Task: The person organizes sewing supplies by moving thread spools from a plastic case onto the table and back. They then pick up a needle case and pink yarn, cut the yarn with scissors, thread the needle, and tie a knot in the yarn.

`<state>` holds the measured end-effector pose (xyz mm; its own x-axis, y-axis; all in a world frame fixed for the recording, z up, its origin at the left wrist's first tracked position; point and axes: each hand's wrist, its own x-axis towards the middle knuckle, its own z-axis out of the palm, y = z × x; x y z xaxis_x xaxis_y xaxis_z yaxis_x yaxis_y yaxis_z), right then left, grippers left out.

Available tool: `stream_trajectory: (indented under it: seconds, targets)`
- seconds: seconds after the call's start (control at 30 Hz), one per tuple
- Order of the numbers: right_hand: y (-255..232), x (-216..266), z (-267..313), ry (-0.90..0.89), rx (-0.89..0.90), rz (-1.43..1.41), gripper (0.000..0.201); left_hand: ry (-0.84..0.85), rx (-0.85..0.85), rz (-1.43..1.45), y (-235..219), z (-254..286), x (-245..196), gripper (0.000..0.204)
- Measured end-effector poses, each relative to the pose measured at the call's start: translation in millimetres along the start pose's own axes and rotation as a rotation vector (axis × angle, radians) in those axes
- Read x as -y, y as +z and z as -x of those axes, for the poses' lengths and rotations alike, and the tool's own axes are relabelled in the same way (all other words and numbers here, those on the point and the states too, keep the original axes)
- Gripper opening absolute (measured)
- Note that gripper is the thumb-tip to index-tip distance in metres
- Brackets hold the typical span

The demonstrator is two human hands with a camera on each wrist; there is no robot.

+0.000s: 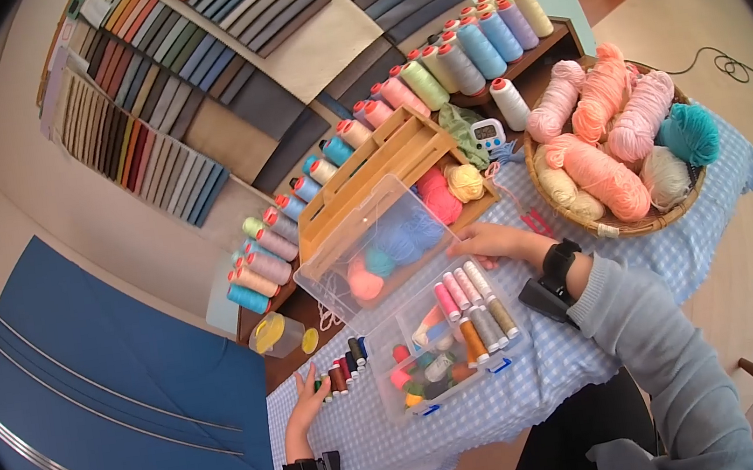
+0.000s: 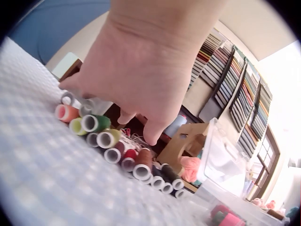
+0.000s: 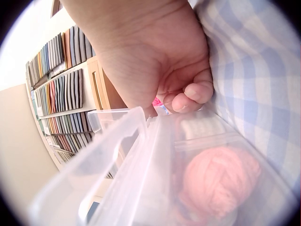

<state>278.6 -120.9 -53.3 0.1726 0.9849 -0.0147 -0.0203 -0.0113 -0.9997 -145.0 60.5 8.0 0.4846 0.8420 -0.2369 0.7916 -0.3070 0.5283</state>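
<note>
A clear plastic box (image 1: 388,393) lies with its lid (image 1: 325,277) raised, holding thread spools (image 1: 480,330) and small coloured balls. My right hand (image 1: 501,240) grips the box's hinge-side corner; in the right wrist view, the curled fingers of the hand (image 3: 155,61) meet its edge, beside a pink yarn ball (image 3: 220,176) inside, and the thumb tip is partly hidden. My left hand (image 1: 304,407) reaches over the left end of a row of dark spools (image 1: 339,378). In the left wrist view that hand (image 2: 136,70) has its fingers spread above and behind the spools (image 2: 142,165), holding nothing visible.
A wicker basket (image 1: 616,229) of yarn skeins stands at the right on the checked cloth (image 1: 553,373). Behind the box are a wooden organizer (image 1: 368,168) and rows of thread cones (image 1: 460,70). A yellow-lidded tub (image 1: 278,334) stands beyond my left hand.
</note>
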Motion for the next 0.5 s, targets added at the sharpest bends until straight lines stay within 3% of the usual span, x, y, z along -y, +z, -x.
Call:
stream_trajectory:
  seconds: [0.13, 0.2, 0.23, 0.3, 0.33, 0.4, 0.43, 0.5]
  targets:
    - [-1, -2, -2, -0.011, 0.043, -0.018, 0.03, 0.051, -0.166, -0.334, 18, 10, -32, 0.07]
    - [-1, -6, -6, -0.034, 0.05, -0.007, 0.03, 0.457, -0.314, -0.507, 32, 23, -67, 0.064]
    - [0, -4, -4, -0.032, 0.051, -0.009, 0.03, 0.455, -0.312, -0.508, 40, 32, -90, 0.064]
    - [1, 2, 1, 0.003, 0.025, 0.019, 0.031, 0.746, -0.114, -0.415, 55, 51, -136, 0.063]
    - [1, 3, 1, 0.004, 0.025, 0.02, 0.031, 0.746, -0.113, -0.414, 63, 60, -154, 0.063]
    - [1, 4, 2, 0.008, 0.019, 0.017, 0.032, 0.908, 0.024, -0.596, 79, 71, -182, 0.068]
    - [1, 4, 2, 0.009, 0.016, 0.017, 0.032, 0.911, 0.025, -0.595, 87, 69, -189, 0.068]
    - [1, 3, 2, -0.005, 0.026, 0.014, 0.032, 1.166, -0.005, -0.889, 100, 65, -201, 0.071]
